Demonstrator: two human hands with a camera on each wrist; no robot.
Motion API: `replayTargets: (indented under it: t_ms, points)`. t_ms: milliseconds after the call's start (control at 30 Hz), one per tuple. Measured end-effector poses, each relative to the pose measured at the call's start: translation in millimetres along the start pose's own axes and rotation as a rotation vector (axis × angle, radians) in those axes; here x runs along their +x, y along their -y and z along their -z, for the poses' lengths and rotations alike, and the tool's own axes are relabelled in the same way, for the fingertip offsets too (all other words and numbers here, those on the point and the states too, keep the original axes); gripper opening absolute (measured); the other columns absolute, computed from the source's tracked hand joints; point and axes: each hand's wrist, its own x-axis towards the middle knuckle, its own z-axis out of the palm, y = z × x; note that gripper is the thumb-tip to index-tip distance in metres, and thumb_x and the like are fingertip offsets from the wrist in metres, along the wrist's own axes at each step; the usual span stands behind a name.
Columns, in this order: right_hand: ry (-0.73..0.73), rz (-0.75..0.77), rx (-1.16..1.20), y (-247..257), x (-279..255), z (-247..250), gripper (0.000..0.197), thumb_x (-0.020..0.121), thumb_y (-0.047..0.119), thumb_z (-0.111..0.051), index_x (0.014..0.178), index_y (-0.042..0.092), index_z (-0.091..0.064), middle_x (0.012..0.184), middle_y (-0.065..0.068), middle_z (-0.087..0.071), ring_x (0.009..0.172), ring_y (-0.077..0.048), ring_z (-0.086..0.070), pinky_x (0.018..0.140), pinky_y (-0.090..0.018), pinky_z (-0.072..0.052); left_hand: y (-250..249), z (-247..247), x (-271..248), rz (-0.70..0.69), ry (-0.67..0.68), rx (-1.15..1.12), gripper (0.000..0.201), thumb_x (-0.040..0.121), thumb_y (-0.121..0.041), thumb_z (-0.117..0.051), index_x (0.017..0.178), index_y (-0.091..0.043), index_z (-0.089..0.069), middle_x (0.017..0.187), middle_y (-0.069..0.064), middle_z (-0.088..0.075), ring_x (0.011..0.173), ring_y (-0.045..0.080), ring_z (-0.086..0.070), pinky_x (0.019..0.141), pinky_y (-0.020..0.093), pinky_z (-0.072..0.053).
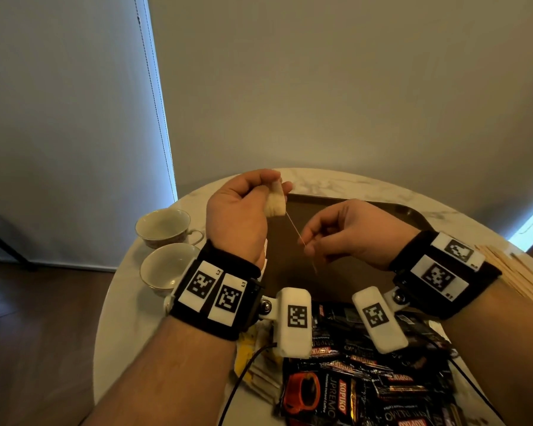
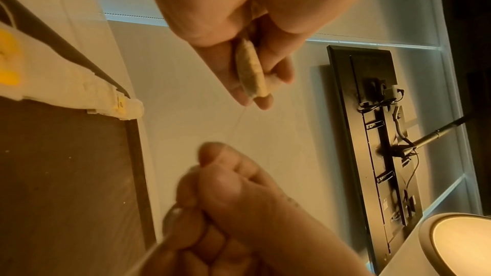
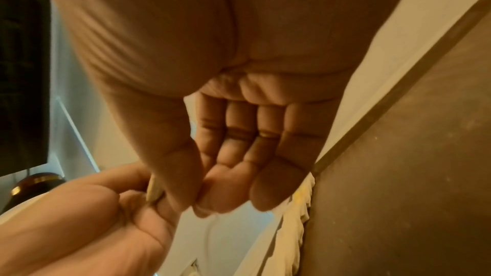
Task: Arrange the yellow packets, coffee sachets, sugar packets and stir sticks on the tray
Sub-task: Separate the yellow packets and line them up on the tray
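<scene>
Hands untangling a tea bag string above the tray.

Coffee sachets (image 1: pixel 363 385) are heaped at the table's near edge, yellow packets (image 1: pixel 250 358) at their left, stir sticks (image 1: pixel 511 275) by the right edge; the tray (image 1: pixel 336 272) beyond looks bare. Above it the right hand (image 1: pixel 348 232) pinches a thin string (image 1: pixel 296 232), and the left hand (image 1: pixel 243 210) pinches the tea bag (image 1: pixel 276 199) it runs to. Pulling harder could snap the string or tear the bag, spilling tea onto the tray.
</scene>
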Motion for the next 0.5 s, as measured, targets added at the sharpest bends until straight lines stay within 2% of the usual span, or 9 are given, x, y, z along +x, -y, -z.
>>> replayTargets:
  t_ms: [133,233,300,433,500]
  points:
    - [-0.065,0.139,-0.055,12,-15,6,0.011,0.083,0.016,-0.08,0.094,0.016,-0.079,0.086,-0.003,-0.077,0.082,-0.02,-0.073,0.079,-0.029,-0.061,3,3,2,0.077,-0.018,0.05,0.04,0.09,0.012,-0.055,0.098,-0.019,-0.08,0.098,-0.001,-0.079,0.102,0.018,-0.075,0.095,0.046,-0.06]
    - [-0.112,0.227,-0.116,26,-19,9,0.009,0.084,0.018,-0.08,0.093,0.021,-0.079,0.082,0.003,-0.077,0.076,-0.01,-0.071,0.075,-0.023,-0.057,3,3,-2,0.04,0.028,0.16,0.052,0.082,0.014,-0.065,0.096,-0.034,-0.08,0.102,-0.01,-0.078,0.101,0.012,-0.074,0.095,0.046,-0.06]
    - [-0.139,0.268,-0.122,34,-14,8,0.008,0.085,0.019,-0.079,0.092,0.023,-0.079,0.082,0.0,-0.076,0.074,-0.014,-0.07,0.074,-0.029,-0.059,4,2,-3,-0.006,0.073,0.217,0.054,0.081,0.013,-0.068,0.094,-0.038,-0.078,0.103,-0.009,-0.079,0.097,0.013,-0.074,0.093,0.045,-0.061]
    - [-0.262,0.298,-0.114,41,4,5,0.006,0.087,0.021,-0.079,0.09,0.026,-0.079,0.086,-0.004,-0.075,0.079,-0.029,-0.067,0.069,-0.037,-0.058,3,1,-6,-0.09,0.174,0.293,0.044,0.084,0.007,-0.072,0.112,-0.027,-0.078,0.104,-0.004,-0.079,0.097,0.014,-0.075,0.089,0.039,-0.063]
    - [-0.317,0.281,-0.099,40,12,3,0.007,0.086,0.021,-0.081,0.086,0.028,-0.079,0.088,-0.001,-0.074,0.076,-0.024,-0.065,0.067,-0.037,-0.057,2,1,-8,-0.099,0.194,0.265,0.045,0.084,0.007,-0.072,0.111,-0.028,-0.077,0.102,-0.004,-0.08,0.097,0.013,-0.075,0.088,0.035,-0.062]
